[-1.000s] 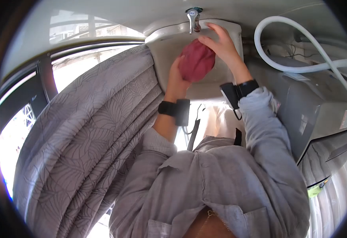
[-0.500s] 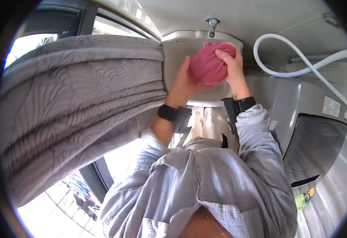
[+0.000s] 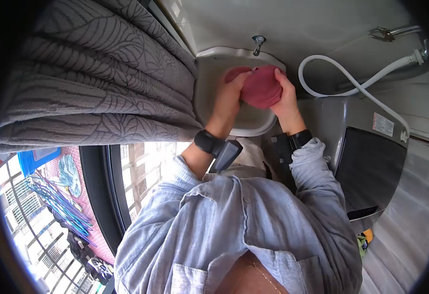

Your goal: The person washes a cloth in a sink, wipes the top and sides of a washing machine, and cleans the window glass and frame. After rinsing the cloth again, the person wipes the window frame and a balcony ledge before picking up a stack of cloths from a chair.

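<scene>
A bunched pink cloth [image 3: 262, 89] is held between both hands, above the basin of a pale washbasin [image 3: 253, 132]. My left hand [image 3: 232, 93] grips it on the left, with one part of the cloth showing beyond the fingers toward the back. My right hand [image 3: 287, 98] is wrapped around its right side, thumb on top. The fingers beneath the cloth are hidden. Behind it, a small metal tap [image 3: 258, 45] sticks out from the wall; I cannot see water running from it.
A grey patterned curtain [image 3: 101, 88] hangs close on the left. To the right stands a grey washing machine [image 3: 371, 166] with a dark lid, and a looped white hose [image 3: 317, 58] above it. Several hangers [image 3: 70, 206] show beyond the window at lower left.
My left hand has turned inward and now grips the cloth, where before it was more spread alongside. The cloth's shape has changed, with one part now extending left. The view has shifted too.
</scene>
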Demonstrator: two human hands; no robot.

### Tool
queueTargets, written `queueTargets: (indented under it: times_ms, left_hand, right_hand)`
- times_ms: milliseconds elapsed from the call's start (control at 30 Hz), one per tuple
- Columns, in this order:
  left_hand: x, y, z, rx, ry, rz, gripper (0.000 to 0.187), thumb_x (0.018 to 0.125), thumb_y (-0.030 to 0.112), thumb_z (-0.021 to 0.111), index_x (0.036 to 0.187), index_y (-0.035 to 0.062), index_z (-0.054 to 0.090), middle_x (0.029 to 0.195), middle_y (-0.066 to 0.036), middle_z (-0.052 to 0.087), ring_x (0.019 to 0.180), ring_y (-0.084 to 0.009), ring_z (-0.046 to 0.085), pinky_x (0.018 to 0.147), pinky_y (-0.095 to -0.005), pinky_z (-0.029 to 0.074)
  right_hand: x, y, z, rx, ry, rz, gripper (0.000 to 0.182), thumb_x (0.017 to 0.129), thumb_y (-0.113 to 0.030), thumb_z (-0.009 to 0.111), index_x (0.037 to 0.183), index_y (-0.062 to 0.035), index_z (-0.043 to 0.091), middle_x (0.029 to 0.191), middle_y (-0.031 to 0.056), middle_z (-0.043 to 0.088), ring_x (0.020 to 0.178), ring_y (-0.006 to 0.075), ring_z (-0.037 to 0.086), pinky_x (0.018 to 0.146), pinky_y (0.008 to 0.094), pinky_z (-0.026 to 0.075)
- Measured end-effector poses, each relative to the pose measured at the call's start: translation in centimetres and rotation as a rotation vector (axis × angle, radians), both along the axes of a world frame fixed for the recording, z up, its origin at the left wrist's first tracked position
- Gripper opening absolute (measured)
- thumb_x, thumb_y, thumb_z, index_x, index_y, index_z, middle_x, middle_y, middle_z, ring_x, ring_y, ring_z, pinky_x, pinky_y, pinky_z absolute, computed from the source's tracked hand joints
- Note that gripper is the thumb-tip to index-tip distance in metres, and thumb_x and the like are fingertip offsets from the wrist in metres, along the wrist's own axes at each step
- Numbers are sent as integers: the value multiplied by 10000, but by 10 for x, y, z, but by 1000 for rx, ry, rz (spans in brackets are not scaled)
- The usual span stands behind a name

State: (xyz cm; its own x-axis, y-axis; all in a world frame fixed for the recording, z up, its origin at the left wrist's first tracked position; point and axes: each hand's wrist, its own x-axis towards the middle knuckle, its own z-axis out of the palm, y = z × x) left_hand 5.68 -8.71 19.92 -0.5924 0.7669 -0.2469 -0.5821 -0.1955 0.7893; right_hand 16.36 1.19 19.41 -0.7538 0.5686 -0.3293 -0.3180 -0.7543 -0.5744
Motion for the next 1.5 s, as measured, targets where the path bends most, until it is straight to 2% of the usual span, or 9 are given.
queueTargets:
  times_ms: [233,367,667,800,1100,1200,1300,1367,1500]
  left_hand:
    - [6,-1,25,-9,1197,221,286,655,39,681,927,127,679,1050,-91,604,1021,-302,562,861,-384,470]
    - [7,0,41,83,1468,201,342,591,51,693,921,137,681,1066,-68,602,1057,-347,536,886,-440,457]
    - [13,7,34,408,1823,41,311,580,119,699,891,101,676,1072,-66,605,1069,-322,538,868,-441,482]
    - [13,18,6,491,2005,-60,241,601,178,624,829,104,653,1018,-57,596,1071,-321,533,882,-453,466]
    - [12,30,-41,354,2389,-341,230,599,223,549,764,92,639,939,-54,590,1021,-268,544,934,-367,411]
    - [13,32,-71,359,2387,-438,224,619,215,539,778,102,652,930,-37,598,1018,-240,548,929,-341,407]
    - [9,32,-94,341,2378,-459,250,627,214,542,815,102,663,1022,-32,601,1036,-213,539,943,-327,401]
    - [1,30,-99,325,2276,-595,309,610,212,552,871,93,667,1088,-42,592,1072,-222,520,953,-340,398]
    - [-16,28,-88,184,2065,-285,343,661,173,618,994,87,622,1095,-69,560,1102,-266,487,950,-371,401]
  right_hand:
    - [-6,18,-6,-186,-19,200,307,895,-385,568,1011,-103,596,949,32,629,921,165,602,828,336,489]
    - [-9,28,11,-180,-127,349,301,898,-407,563,987,-121,592,918,18,618,875,143,601,774,312,500]
    - [-42,61,37,178,-330,917,291,821,-350,675,812,-68,605,732,19,578,645,104,547,577,248,450]
    - [-60,68,41,642,-499,1056,234,758,-259,702,745,-54,589,711,17,580,634,102,516,576,246,425]
    - [-78,56,-5,1407,-613,1062,215,662,-190,697,780,-24,629,721,137,636,611,221,594,602,340,474]
    - [-78,49,-17,1334,-698,1090,231,662,-202,691,819,-39,646,732,133,640,664,276,615,649,370,485]
    - [-74,47,-51,1673,-595,868,209,668,-196,685,818,-56,650,700,128,628,663,266,613,638,354,484]
    - [-76,56,-59,1426,-700,840,175,696,-203,679,792,-59,654,704,113,632,671,222,616,628,332,481]
    - [-70,86,-83,851,-693,748,189,756,-261,663,762,-72,663,742,65,640,718,142,612,622,301,472]
